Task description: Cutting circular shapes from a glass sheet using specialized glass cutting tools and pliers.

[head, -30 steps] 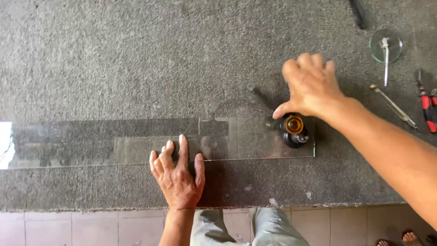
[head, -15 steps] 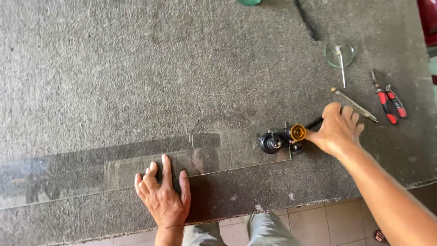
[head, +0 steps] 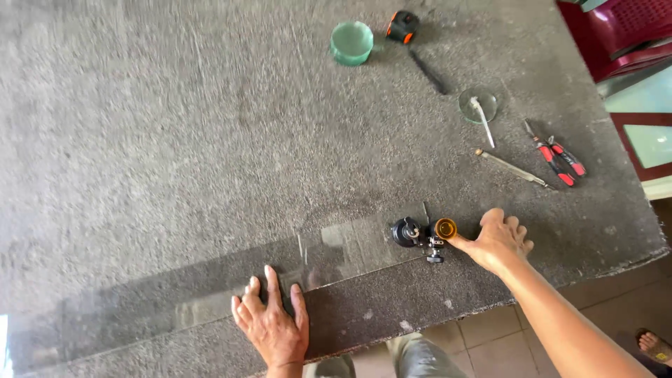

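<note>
Fingers spread, the left hand (head: 271, 325) presses flat on the glass strip (head: 210, 294) lying along the table (head: 175, 140) edge. The right hand (head: 498, 241), arm stretched out, pinches the cutter (head: 425, 234) at the strip's right end.

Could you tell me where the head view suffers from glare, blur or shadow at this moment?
Head view: the glass strip under the left hand mirrors pale light, whitest at its left end; the upper-left table is motion-smeared; the right hand and cutter stay fairly sharp; daylight is soft, shadows short.
</note>
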